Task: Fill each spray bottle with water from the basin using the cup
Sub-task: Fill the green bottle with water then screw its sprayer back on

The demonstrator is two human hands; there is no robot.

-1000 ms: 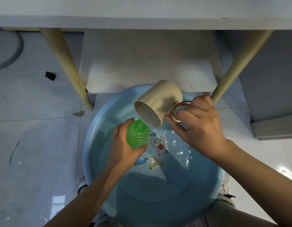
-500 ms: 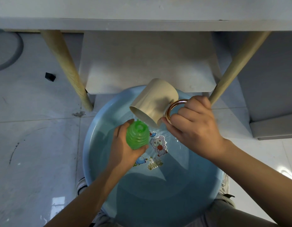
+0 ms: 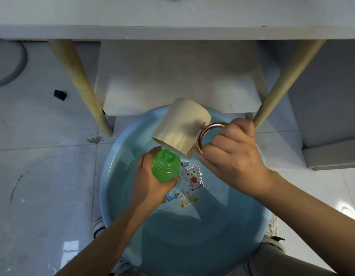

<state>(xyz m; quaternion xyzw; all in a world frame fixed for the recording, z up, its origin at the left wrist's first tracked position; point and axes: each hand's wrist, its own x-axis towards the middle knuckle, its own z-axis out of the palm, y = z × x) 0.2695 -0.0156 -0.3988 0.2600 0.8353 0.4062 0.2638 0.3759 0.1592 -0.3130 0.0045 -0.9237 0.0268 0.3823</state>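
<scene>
Steeply tipped cup [image 3: 181, 126], mouth down-left.

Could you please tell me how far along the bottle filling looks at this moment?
Done: can't tell. In hand: the left hand grips the ribbed green plastic bottle over the round blue basin; the right hand tips the beige cup onto it. Left: finishing; no other bottles visible.
</scene>
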